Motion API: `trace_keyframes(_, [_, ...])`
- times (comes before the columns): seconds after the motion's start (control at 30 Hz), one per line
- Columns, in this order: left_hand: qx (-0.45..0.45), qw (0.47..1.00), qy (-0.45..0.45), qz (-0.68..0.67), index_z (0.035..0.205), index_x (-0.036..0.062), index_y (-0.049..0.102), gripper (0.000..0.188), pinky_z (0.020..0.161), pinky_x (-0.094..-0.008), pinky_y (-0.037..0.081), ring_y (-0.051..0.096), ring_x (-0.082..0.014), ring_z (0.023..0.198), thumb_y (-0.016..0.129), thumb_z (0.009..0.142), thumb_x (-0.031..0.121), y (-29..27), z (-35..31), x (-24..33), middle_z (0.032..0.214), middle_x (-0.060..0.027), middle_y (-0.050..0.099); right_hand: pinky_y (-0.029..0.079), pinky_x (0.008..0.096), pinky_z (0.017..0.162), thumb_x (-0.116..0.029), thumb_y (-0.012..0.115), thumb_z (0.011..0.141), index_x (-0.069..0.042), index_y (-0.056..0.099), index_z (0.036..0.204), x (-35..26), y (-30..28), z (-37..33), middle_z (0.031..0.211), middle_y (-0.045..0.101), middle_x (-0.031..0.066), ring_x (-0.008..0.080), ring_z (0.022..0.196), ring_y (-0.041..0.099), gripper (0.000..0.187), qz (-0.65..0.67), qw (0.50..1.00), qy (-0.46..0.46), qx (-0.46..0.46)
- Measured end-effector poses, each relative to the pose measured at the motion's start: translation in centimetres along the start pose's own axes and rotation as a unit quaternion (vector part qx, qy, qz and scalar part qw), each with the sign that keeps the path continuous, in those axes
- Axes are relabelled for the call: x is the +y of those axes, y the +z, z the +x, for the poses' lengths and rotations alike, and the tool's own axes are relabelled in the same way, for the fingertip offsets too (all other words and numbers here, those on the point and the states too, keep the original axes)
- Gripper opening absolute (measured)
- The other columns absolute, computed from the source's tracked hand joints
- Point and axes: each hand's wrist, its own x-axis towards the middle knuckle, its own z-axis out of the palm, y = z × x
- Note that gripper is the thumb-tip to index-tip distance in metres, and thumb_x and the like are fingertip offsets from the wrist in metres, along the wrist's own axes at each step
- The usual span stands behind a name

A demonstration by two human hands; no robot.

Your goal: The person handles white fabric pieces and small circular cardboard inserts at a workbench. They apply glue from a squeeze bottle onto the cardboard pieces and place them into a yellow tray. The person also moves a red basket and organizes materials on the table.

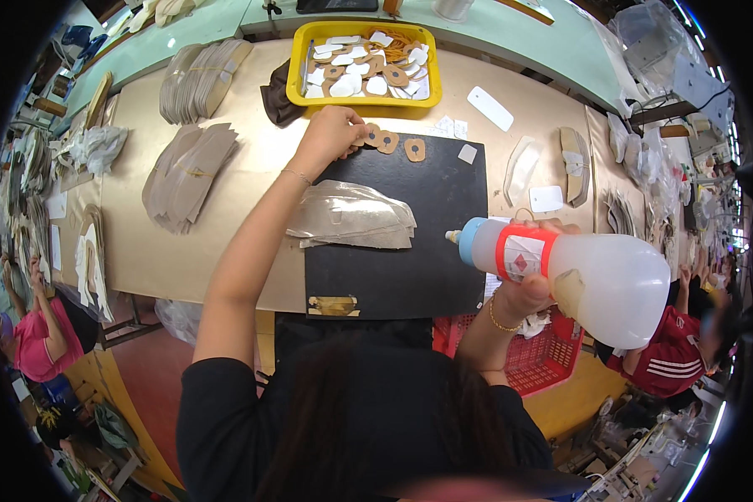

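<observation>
My right hand grips a translucent squeeze bottle with a red band and a light blue cap, held tilted with its nozzle pointing left over the black board. At the board's far edge my left hand is closed, fingers pinched at the left end of a row of small brown pieces with dark holes. One more brown piece lies apart, and a small white piece is farther right. Shiny pale, curved panels are stacked in the board's middle.
A yellow tray of white and brown cut pieces and orange rubber bands stands beyond the board. Bundles of brown panels lie at left. Templates lie at right, with a red basket below. People sit on both sides.
</observation>
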Motion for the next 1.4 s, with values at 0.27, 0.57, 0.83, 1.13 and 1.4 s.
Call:
trace_keyframes(0.27, [-0.051,0.953,0.026,-0.298,0.109,-0.0033,0.058,0.034,0.046,-0.0218,0.043,0.056,-0.0099,0.054,0.064,0.081,0.016,-1.6,-3.5,1.5,0.071,-0.0053,0.059,0.055,0.0375,0.075,-0.048,0.080,0.064,0.006,0.051,0.104,0.0,0.5,0.7,0.095,0.051,0.0117,0.0239,0.081,0.060,0.073,0.003,1.000,-0.003,0.023])
trace_keyframes(0.57, [-0.112,0.923,0.051,-0.365,0.107,-0.0082,0.054,0.032,0.057,-0.0233,0.055,0.067,-0.0186,0.072,0.065,0.083,0.010,0.8,-9.7,5.9,0.086,-0.0072,0.058,0.053,0.0364,0.078,-0.071,0.059,0.067,0.006,0.046,0.110,0.9,2.1,1.4,0.098,0.055,0.0158,0.0274,0.086,0.063,0.089,-0.173,0.981,-0.088,0.011])
trace_keyframes(0.83, [-0.126,0.936,0.068,-0.321,0.106,-0.0064,0.056,0.029,0.048,-0.0218,0.050,0.060,-0.0103,0.057,0.064,0.083,0.009,1.5,-11.6,7.6,0.079,-0.0054,0.058,0.054,0.0364,0.077,-0.071,0.061,0.065,0.006,0.046,0.110,0.5,2.7,1.3,0.097,0.055,0.0150,0.0277,0.087,0.063,0.090,-0.183,0.980,-0.081,0.013])
trace_keyframes(1.13, [-0.126,0.931,0.068,-0.334,0.100,-0.0052,0.058,0.024,0.048,-0.0214,0.049,0.059,-0.0091,0.057,0.064,0.084,0.012,1.7,-11.8,7.6,0.077,-0.0077,0.062,0.053,0.0382,0.080,-0.071,0.060,0.066,0.006,0.044,0.112,1.0,2.3,1.2,0.101,0.052,0.0157,0.0282,0.089,0.062,0.091,-0.188,0.977,-0.096,0.038])
trace_keyframes(1.4, [-0.107,0.929,0.077,-0.346,0.092,-0.0040,0.060,0.019,0.048,-0.0213,0.049,0.060,-0.0096,0.058,0.064,0.085,0.013,2.0,-10.7,6.8,0.072,-0.0064,0.061,0.053,0.0381,0.080,-0.062,0.073,0.063,0.007,0.044,0.113,0.7,0.7,0.3,0.097,0.054,0.0161,0.0284,0.089,0.062,0.090,-0.106,0.991,-0.075,-0.028])
